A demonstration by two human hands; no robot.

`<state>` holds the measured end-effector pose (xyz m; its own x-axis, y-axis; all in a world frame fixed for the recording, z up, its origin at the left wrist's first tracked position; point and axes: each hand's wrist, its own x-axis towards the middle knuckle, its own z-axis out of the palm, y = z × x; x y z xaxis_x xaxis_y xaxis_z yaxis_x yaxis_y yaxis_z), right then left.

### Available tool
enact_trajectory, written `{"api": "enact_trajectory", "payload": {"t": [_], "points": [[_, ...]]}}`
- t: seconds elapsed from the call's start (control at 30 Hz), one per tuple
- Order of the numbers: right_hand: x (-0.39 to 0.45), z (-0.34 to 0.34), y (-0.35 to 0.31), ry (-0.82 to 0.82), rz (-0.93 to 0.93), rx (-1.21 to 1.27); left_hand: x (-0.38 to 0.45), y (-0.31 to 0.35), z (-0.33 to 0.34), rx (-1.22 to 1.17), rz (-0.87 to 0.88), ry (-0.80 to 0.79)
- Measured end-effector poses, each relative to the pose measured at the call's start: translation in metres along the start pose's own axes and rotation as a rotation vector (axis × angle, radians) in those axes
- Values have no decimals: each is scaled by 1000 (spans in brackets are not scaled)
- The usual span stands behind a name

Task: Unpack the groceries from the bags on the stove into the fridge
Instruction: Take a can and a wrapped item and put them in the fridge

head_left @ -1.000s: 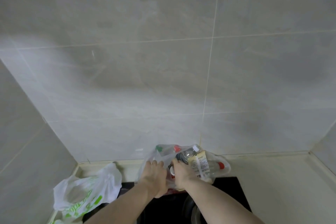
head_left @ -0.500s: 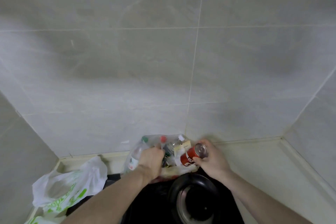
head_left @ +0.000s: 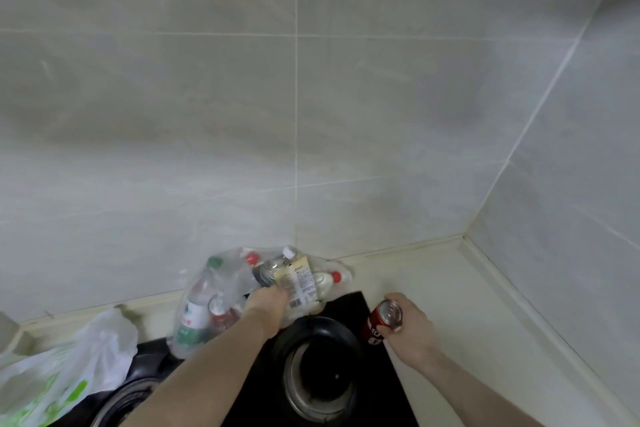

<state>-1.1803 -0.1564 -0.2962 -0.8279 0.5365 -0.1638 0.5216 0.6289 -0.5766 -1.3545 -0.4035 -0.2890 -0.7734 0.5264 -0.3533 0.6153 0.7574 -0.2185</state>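
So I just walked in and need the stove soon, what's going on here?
A person is unpacking groceries at the stove. Their right hand grips a red can, lifted clear of the clear plastic bag. The left hand holds that bag, which has bottles and a can in it. A white bag with green print sits further left.

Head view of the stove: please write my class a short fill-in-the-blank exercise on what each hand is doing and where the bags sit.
1. The right hand holds a red ____ beside the stove.
2. The left hand reaches into the ____ bag full of bottles.
3. The white bag with green print lies to the ____ of the clear one.
4. Behind the bags stands a tiled ____.

Missing words: can; clear; left; wall
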Motion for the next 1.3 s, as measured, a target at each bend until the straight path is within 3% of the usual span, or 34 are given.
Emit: {"api": "enact_trajectory", "payload": {"t": [0.2,0.53,0.7,0.97,1.17,1.3], "points": [[9,3,10,-31,9,14,3,-2,16,-29,-142,-102],[18,16,31,-129,-34,-13,8,4,23,-156,-256,-72],[22,17,37,-144,-80,-13,3,-2,6,-356,-375,107],[8,-8,54,-116,-105,99,-65,7,-32,-756,-352,637],[-20,-61,65,-95,-164,186,-129,54,-60,-999,-273,684],[-49,-97,66,-80,-196,233,-146,87,-74,-1110,-144,636]]}}
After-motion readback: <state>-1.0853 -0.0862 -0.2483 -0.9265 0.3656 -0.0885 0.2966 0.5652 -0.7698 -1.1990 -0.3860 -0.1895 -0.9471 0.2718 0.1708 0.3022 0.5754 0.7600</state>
